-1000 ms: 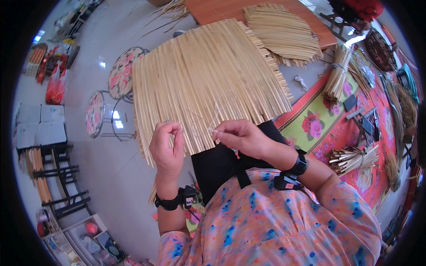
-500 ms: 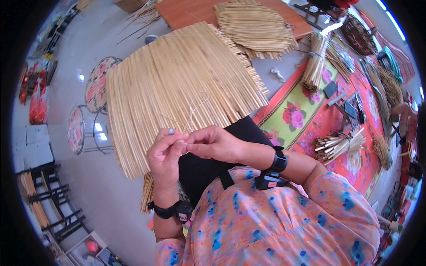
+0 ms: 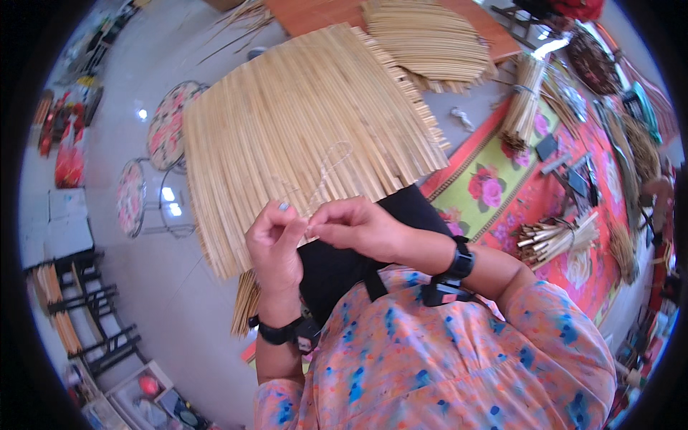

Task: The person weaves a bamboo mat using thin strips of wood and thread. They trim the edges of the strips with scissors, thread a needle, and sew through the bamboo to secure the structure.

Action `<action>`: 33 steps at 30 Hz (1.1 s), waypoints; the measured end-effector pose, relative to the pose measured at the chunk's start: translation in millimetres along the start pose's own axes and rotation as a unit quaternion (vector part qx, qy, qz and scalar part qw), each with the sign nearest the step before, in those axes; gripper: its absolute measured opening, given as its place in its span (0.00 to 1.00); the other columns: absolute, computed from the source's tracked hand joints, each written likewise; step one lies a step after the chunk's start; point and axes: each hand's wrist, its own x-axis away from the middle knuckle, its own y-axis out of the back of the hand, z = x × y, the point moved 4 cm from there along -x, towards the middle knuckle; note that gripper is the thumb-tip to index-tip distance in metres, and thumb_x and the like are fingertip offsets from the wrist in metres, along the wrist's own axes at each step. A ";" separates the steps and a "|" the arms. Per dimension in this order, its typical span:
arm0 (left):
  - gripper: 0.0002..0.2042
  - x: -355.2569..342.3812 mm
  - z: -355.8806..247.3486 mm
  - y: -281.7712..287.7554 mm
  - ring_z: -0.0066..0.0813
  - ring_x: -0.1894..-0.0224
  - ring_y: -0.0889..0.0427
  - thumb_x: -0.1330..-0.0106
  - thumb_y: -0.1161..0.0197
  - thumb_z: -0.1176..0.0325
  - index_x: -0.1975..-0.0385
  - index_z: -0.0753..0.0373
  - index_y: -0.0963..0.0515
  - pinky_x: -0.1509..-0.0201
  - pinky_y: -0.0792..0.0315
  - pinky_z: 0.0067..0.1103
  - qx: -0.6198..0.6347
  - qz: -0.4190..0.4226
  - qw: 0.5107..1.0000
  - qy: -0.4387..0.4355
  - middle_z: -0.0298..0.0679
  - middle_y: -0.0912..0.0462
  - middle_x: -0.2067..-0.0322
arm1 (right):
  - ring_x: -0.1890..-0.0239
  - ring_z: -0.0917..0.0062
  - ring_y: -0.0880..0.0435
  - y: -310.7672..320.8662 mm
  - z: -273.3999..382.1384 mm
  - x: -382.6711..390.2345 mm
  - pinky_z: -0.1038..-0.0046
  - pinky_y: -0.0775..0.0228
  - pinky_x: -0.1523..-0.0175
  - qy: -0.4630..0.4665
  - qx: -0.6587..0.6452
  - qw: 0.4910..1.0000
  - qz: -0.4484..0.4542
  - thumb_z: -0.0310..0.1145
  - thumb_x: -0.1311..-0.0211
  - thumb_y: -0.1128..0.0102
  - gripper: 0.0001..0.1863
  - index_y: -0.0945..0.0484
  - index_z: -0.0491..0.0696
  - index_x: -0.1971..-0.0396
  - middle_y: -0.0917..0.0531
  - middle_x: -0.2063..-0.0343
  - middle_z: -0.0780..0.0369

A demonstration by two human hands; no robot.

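A large mat of pale straw-like stalks [image 3: 308,107], laid side by side, leans across my lap. At its near edge my left hand [image 3: 274,240] pinches a thin pale string [image 3: 324,175], with something silvery on one finger. Close against it, almost fingertip to fingertip, my right hand [image 3: 358,228] is also closed in a pinch on the string. A loop of the string rises from between the fingers and lies over the stalks. The exact spot where the fingertips meet is too small to make out.
A second stalk mat [image 3: 430,46] lies on an orange-red board [image 3: 315,13] ahead. To the right, a flowered cloth [image 3: 487,190] bears an upright stalk bundle [image 3: 524,100] and a lying one [image 3: 559,238]. Two round flowered stools [image 3: 131,198] stand at left.
The whole view has shifted slightly, so the mat and floor things appear a little further right. Both hands stay together, pinching the string, with the fingers moved slightly.
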 end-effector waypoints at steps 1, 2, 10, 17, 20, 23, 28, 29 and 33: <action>0.10 -3.6 3.5 2.2 0.19 0.72 0.33 0.38 0.36 0.74 0.78 0.62 0.30 0.66 0.37 0.17 -0.011 -0.009 1.000 -0.002 0.30 0.33 0.76 | 0.76 0.93 0.33 3.0 2.0 1.6 0.88 0.42 0.73 0.006 -0.008 1.000 -0.022 0.28 0.33 0.45 0.07 0.20 0.44 0.61 0.25 0.76 0.72; 0.09 -6.3 6.7 7.4 0.20 0.72 0.33 0.36 0.37 0.71 0.75 0.63 0.29 0.66 0.37 0.17 0.041 -0.022 0.999 -0.009 0.31 0.32 0.75 | 0.79 0.92 0.33 2.4 13.8 5.6 0.88 0.43 0.75 -0.031 0.029 0.998 -0.036 0.29 0.32 0.46 0.07 0.20 0.44 0.62 0.26 0.79 0.73; 0.09 3.3 5.9 1.1 0.16 0.68 0.29 0.34 0.39 0.69 0.59 0.66 0.24 0.65 0.35 0.13 0.043 0.027 0.998 0.031 0.31 0.26 0.70 | 0.80 0.91 0.36 13.3 0.3 -1.9 0.85 0.46 0.77 -0.026 -0.107 0.994 -0.026 0.31 0.31 0.47 0.07 0.23 0.44 0.62 0.31 0.82 0.73; 0.04 0.6 1.4 -9.5 0.18 0.65 0.26 0.39 0.36 0.76 0.65 0.65 0.21 0.63 0.31 0.14 0.018 0.076 0.997 -0.014 0.33 0.25 0.67 | 0.81 0.94 0.36 12.1 -0.9 0.6 0.88 0.46 0.80 -0.064 -0.023 0.997 -0.033 0.34 0.33 0.43 0.08 0.22 0.46 0.63 0.28 0.79 0.74; 0.03 -4.9 -4.9 12.4 0.19 0.70 0.28 0.36 0.39 0.73 0.66 0.63 0.22 0.66 0.34 0.15 0.089 0.012 0.996 0.012 0.39 0.21 0.65 | 0.80 0.94 0.33 17.2 6.7 0.4 0.87 0.44 0.82 -0.063 0.153 0.986 0.010 0.35 0.33 0.43 0.09 0.21 0.45 0.62 0.27 0.78 0.74; 0.05 -19.5 -31.9 59.6 0.20 0.75 0.28 0.31 0.44 0.69 0.65 0.62 0.24 0.72 0.33 0.15 0.237 -0.041 0.971 -0.003 0.45 0.20 0.65 | 0.72 0.91 0.28 38.7 22.2 -4.2 0.85 0.34 0.68 0.001 0.269 0.962 0.037 0.30 0.34 0.44 0.09 0.21 0.41 0.59 0.23 0.75 0.71; 0.07 -22.6 -72.1 165.3 0.29 0.63 0.20 0.29 0.46 0.67 0.62 0.63 0.24 0.64 0.25 0.18 0.265 -0.118 0.954 -0.078 0.45 0.19 0.60 | 0.69 0.89 0.26 93.9 67.8 -33.6 0.83 0.31 0.62 -0.052 0.452 0.890 -0.038 0.28 0.33 0.46 0.10 0.21 0.42 0.57 0.22 0.72 0.70; 0.07 -19.4 -80.5 177.9 0.30 0.60 0.20 0.29 0.47 0.67 0.61 0.63 0.24 0.62 0.25 0.19 0.221 -0.148 0.958 -0.105 0.44 0.19 0.60 | 0.67 0.89 0.26 96.9 80.4 -46.1 0.83 0.31 0.59 0.002 0.447 0.894 -0.032 0.28 0.33 0.46 0.11 0.22 0.41 0.55 0.22 0.71 0.70; 0.09 -2.5 -97.4 198.5 0.31 0.55 0.21 0.28 0.48 0.67 0.59 0.65 0.25 0.53 0.25 0.22 0.165 -0.174 0.958 -0.156 0.44 0.21 0.56 | 0.60 0.88 0.23 81.8 137.8 -76.2 0.84 0.30 0.52 0.193 0.509 0.831 -0.112 0.30 0.34 0.43 0.14 0.24 0.40 0.52 0.19 0.64 0.67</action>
